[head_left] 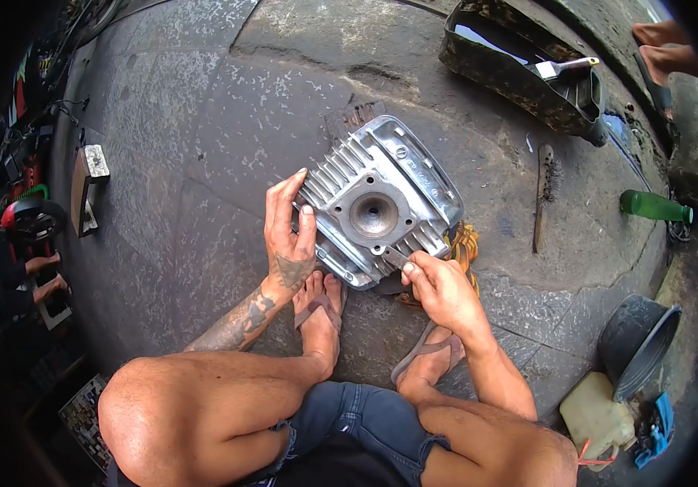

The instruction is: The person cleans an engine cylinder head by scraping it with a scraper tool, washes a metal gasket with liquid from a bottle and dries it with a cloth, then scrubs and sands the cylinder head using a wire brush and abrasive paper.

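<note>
Bent knees [144, 418] are spreading wide, giving room to the finned metal block [391, 188] at frame centre, which my loosely open left hand [287, 235] is steadying while my right hand [448, 297] is pinching a thin metal strip [396, 258] at its lower edge.

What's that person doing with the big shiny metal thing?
They have a silver metal block with fins between their bare feet. Their left hand rests against its finned edge. Their right hand holds a thin, flat grey metal strip close to the round hollow in the middle. A dark-bristled brush with a long wooden handle and a green bottle lie off to the right.
</note>
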Demonstrator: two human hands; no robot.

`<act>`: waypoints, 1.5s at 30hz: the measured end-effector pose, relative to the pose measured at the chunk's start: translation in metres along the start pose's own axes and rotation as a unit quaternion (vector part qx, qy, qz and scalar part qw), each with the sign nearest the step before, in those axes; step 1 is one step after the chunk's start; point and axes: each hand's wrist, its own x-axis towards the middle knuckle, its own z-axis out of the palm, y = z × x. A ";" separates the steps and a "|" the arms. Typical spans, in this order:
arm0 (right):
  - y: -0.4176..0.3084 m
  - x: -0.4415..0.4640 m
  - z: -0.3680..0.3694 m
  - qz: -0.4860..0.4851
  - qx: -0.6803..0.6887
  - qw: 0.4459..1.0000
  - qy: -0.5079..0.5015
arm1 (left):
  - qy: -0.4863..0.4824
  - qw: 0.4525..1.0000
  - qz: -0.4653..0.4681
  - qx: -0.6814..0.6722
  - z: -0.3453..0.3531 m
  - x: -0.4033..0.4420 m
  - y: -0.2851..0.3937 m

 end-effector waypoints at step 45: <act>0.010 -0.008 0.040 0.051 0.139 0.987 0.059 | 0.020 0.992 -0.109 -0.061 0.000 -0.039 0.013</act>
